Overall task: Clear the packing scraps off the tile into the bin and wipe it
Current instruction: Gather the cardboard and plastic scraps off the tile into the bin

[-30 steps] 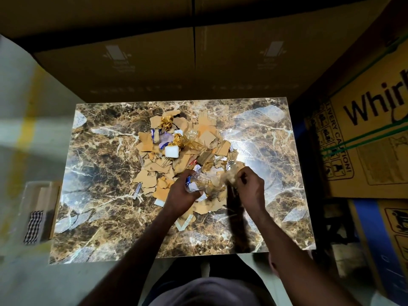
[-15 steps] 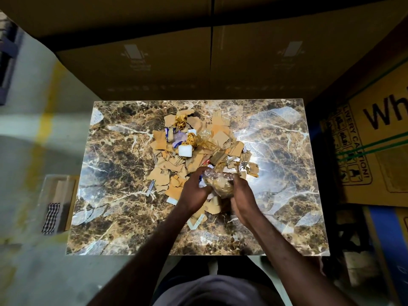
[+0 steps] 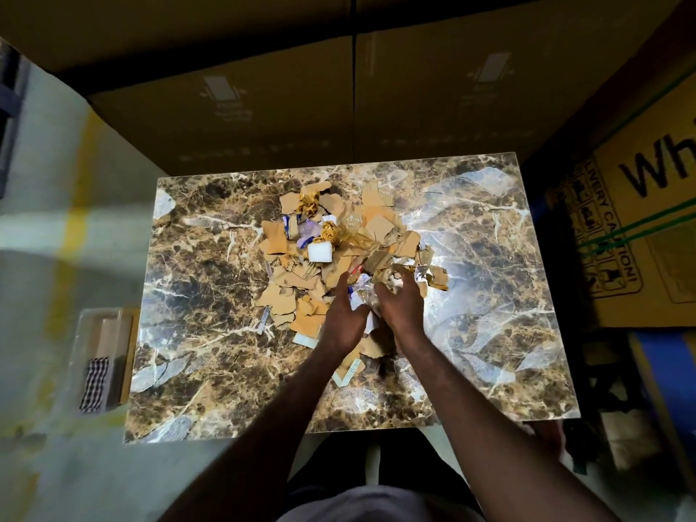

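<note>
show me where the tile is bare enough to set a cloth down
Bare marble runs along the tile's left side, between its edge and the scrap pile, and along the right side past the torn cardboard. The near edge beside the forearms is bare too. The centre is crowded, where both hands gather scraps.

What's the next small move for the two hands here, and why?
Probably lift the gathered bundle and carry it left to the bin. Both the left hand and the right hand are curled round a wad of crumpled plastic and paper at the near edge of the scrap pile, which otherwise remains on the tile.
</note>
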The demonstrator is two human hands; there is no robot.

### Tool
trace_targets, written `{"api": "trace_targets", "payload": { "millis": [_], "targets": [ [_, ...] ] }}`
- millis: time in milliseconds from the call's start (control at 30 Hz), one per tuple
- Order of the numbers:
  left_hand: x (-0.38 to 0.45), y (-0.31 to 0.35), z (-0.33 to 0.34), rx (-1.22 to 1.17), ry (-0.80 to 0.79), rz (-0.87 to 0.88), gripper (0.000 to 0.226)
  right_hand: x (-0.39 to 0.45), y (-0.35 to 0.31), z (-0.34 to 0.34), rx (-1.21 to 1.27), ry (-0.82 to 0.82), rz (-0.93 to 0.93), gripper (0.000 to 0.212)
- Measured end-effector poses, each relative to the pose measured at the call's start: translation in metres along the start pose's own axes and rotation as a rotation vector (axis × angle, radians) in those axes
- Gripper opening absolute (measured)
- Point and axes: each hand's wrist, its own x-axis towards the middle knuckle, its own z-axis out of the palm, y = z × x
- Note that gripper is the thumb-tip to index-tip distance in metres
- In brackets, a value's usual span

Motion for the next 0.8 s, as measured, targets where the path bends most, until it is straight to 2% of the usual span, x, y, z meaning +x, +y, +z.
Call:
{"api": "trace_targets", "payload": {
  "millis": [100,200,367,467,600,700,800],
  "targets": [
    [0.008,-0.001,0.001,0.002,0.051,-0.001,0.069,0.021,0.003,0.006,-0.035,0.023,0.031,0.058],
    [0.017,-0.005,0.002,0.027,0.067,0.006,0.057,0.035,0.004,0.010,-0.118,-0.020,0.036,0.053],
    [0.029,-0.017,0.006,0.092,0.074,0.019,0.056,0.054,0.011,0.019,-0.271,-0.047,0.027,0.042],
    [0.029,-0.019,0.007,0.092,0.068,0.025,0.047,0.055,0.009,0.021,-0.295,-0.033,0.006,0.034],
    [0.025,-0.017,0.005,0.070,0.062,0.076,0.042,0.035,-0.005,0.011,-0.234,-0.024,-0.033,0.037],
    [0.013,-0.005,0.003,-0.003,0.078,0.181,0.034,0.012,-0.009,-0.006,-0.100,0.025,-0.098,0.016],
    [-0.007,0.012,0.005,-0.052,0.072,0.258,0.038,-0.018,-0.014,-0.029,-0.004,0.066,-0.124,0.004]
  ]
}}
